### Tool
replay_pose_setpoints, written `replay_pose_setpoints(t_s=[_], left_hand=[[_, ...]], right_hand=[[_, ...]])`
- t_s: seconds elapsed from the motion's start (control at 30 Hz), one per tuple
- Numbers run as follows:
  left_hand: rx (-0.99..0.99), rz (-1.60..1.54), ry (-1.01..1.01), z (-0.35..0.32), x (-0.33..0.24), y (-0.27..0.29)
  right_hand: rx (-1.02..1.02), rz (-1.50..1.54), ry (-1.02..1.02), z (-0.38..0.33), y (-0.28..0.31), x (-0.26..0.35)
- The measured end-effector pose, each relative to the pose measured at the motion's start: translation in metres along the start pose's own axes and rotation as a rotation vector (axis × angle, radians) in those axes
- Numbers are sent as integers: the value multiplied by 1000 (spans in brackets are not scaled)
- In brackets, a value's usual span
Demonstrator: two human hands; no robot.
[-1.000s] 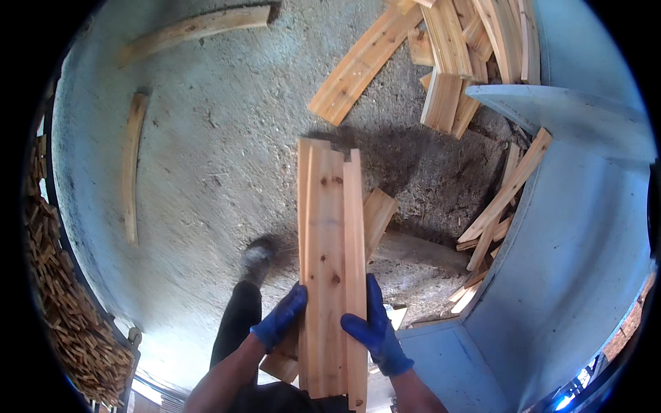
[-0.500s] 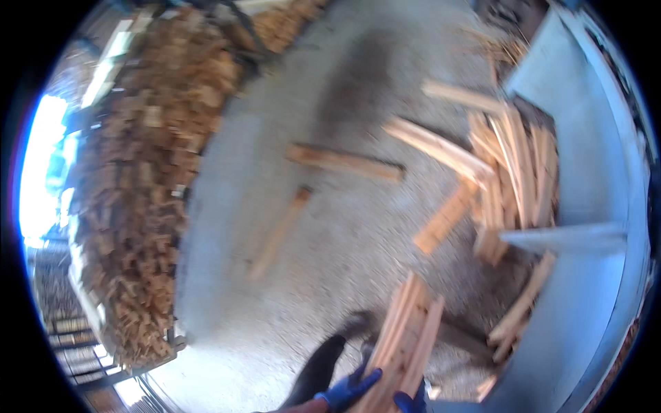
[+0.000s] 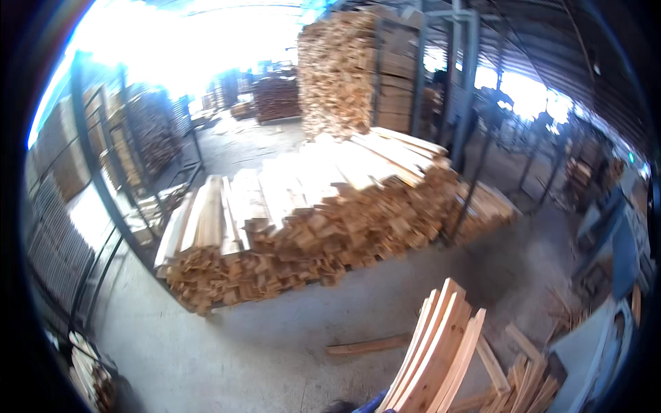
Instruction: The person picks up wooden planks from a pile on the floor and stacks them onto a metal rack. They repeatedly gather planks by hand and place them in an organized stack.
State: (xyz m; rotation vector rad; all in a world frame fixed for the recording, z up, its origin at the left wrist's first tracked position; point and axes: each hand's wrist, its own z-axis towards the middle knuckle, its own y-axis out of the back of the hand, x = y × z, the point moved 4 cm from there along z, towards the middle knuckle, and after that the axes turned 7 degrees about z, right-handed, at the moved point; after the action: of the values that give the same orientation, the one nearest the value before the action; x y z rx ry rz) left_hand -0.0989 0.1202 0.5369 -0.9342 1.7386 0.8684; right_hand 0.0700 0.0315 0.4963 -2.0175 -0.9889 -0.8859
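While most of the view is taken up by the yard, a bundle of planks (image 3: pixel 441 351) rises from the bottom edge right of centre — pale boards stacked on edge, fanned slightly and leaning up toward the right. At its foot a sliver of blue glove (image 3: pixel 372 405) shows on the left side, touching the bundle; it looks like the left hand, holding the boards, though so little of it shows that the grip itself cannot be told. The right hand is out of sight below the edge.

Beyond, on the concrete floor (image 3: pixel 275 344), a single board (image 3: pixel 368 344) lies flat just left of the bundle, and loose offcuts (image 3: pixel 523 378) lie scattered to its right. A long low woodpile (image 3: pixel 310 227) runs across the middle, its cut ends facing the person. Behind it stands a tall stack (image 3: pixel 341 69) beside dark steel posts (image 3: pixel 468 76). Metal racks (image 3: pixel 103 179) with more timber line the left side — bright daylight washes out the far end. No labels or signs can be made out.
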Motion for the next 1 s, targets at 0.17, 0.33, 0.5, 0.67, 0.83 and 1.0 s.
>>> replay_pose_setpoints(t_s=[0.17,0.33,0.5,0.67,0.83,1.0], left_hand=[[-336,-62,-152,-52,-36,127],[-550,-182,-296,-71,-32,276],[-790,-88,-147,-105,-16,439],[-995,-97,-187,-132,-16,591],[-1159,167,-118,-143,15,717],[-1179,91,2,-121,61,850]], right_hand=[[360,-149,279,-17,-156,53],[572,-208,289,2,-304,24],[850,-289,274,24,-484,-18],[1004,-170,178,25,-661,-58],[1007,-114,-164,63,-777,-129],[1180,-218,107,108,-934,-185]])
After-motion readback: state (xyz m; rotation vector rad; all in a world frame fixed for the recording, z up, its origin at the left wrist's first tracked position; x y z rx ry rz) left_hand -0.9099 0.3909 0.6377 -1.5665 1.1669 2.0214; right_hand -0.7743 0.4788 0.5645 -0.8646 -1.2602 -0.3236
